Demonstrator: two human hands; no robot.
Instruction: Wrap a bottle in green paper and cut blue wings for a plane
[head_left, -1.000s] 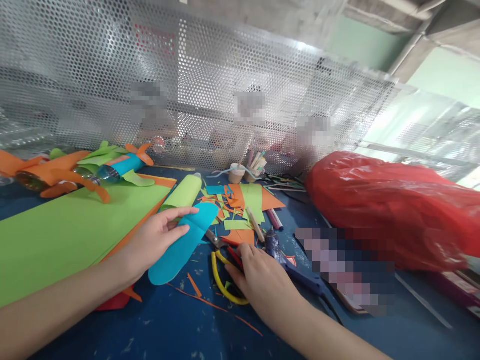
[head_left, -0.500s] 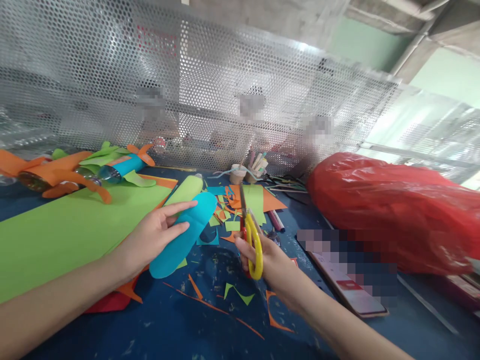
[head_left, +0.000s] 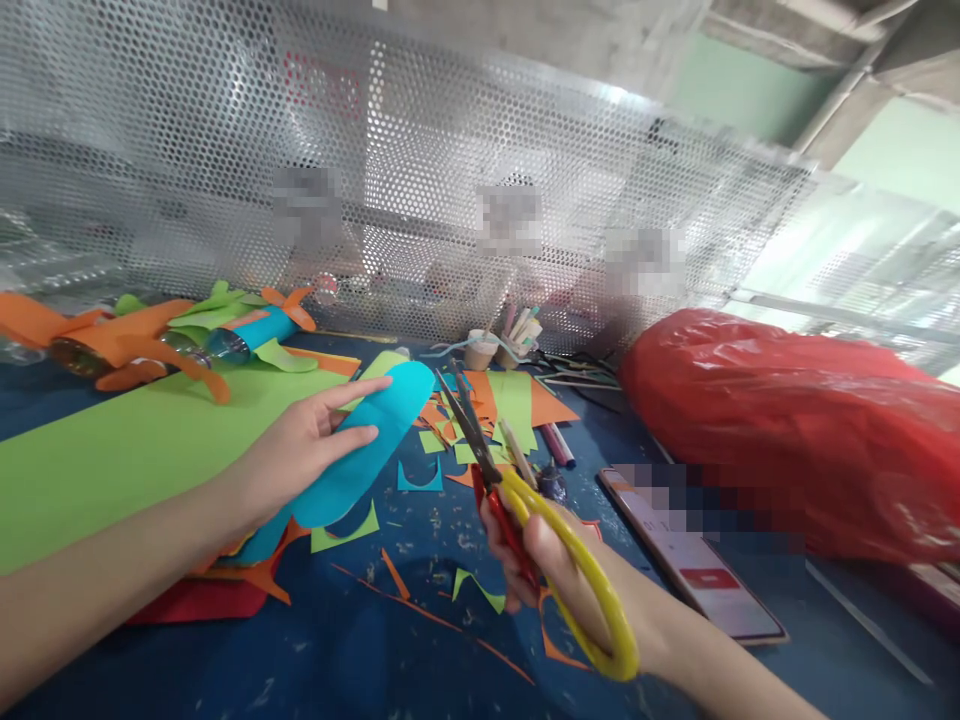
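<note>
Swung leftward from the upright hold of half a second earlier, yellow-and-red scissors [head_left: 491, 478] now aim parted blades at the far end of a blue paper oval [head_left: 401, 405]; whether the tips touch it cannot be told. The right hand [head_left: 566, 580] has its grip clamped around the handles. The left hand [head_left: 300, 440] pinches the oval, thumb and fingers together on it, above the desk left of center, much as before. Behind the far edge rises a perforated metal screen [head_left: 450, 100], blurred figures beyond. Below spreads the dark blue desk [head_left: 360, 660], scuffed with pale marks. A red plastic bag [head_left: 787, 430] bulges toward the far right corner; a green sheet [head_left: 150, 440] covers much of the left side. Toward the far left corner lies an orange-wrapped bottle [head_left: 142, 335]. A phone [head_left: 712, 575], partly pixelated, rests on the right side. Two small cups [head_left: 480, 352] stand near the far edge; orange, green and blue scraps [head_left: 420, 477] litter the middle.
</note>
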